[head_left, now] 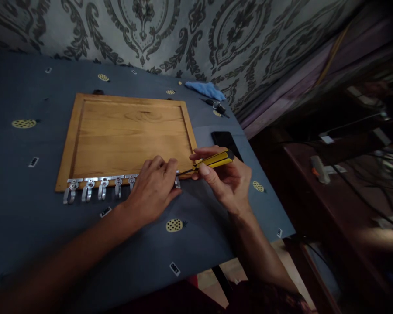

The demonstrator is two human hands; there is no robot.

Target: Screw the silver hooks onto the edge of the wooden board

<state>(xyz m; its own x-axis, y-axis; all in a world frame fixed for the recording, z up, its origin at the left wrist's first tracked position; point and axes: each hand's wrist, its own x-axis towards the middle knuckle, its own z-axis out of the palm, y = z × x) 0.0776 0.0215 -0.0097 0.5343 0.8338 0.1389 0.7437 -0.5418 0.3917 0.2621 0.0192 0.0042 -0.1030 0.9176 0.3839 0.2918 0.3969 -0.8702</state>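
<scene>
A wooden board (127,135) with a raised frame lies on a blue cloth-covered table (26,205). Along its near edge runs a metal rail of hooks (94,185). My left hand (152,189) rests palm down on the right part of the rail, fingers pressed together over it. My right hand (227,179) is closed round a yellow-and-black screwdriver (212,160). Its thin shaft points left to the rail's right end, just beside my left fingertips.
A black phone (225,141) lies right of the board. A blue cloth (205,89) and a small dark tool (218,106) sit near the patterned wall. The table's right edge drops to dark furniture with cables.
</scene>
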